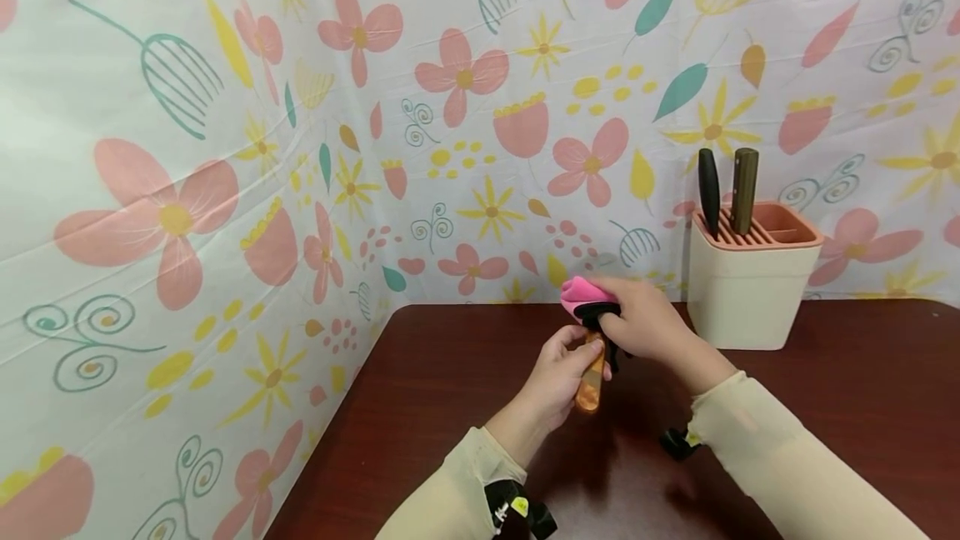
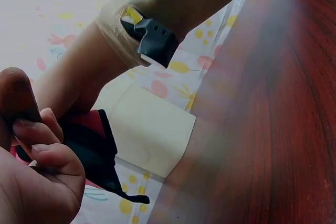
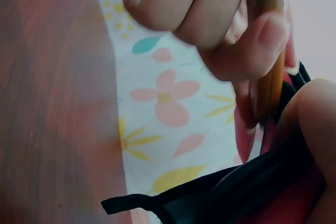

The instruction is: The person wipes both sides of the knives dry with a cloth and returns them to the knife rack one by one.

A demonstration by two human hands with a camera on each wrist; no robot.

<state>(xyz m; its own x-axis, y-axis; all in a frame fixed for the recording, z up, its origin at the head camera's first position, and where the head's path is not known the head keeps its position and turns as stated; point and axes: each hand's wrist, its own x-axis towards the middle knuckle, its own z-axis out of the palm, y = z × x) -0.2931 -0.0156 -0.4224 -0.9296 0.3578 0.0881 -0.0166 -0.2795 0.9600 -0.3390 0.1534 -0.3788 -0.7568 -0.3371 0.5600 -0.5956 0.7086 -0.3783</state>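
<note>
My left hand point(image 1: 551, 377) grips an orange-brown handle point(image 1: 589, 394), its thumb laid along the side; the handle's butt end points down toward the table. Just above it, my right hand point(image 1: 648, 323) holds a pink cloth point(image 1: 576, 293) with black edging, bunched around the upper end of the handled thing. Whatever the handle carries is hidden by cloth and fingers. In the left wrist view, a thin black strap hangs from the black part of the cloth point(image 2: 89, 153). The right wrist view shows left fingers curled round the handle point(image 3: 269, 90) beside the cloth.
A cream knife holder point(image 1: 746, 298) with an orange slotted top stands behind the right hand. In it are a black-handled knife point(image 1: 708, 190) and a brown-handled knife point(image 1: 743, 190). The dark wooden table point(image 1: 420, 407) meets a flower-patterned sheet point(image 1: 465, 190) behind and at left.
</note>
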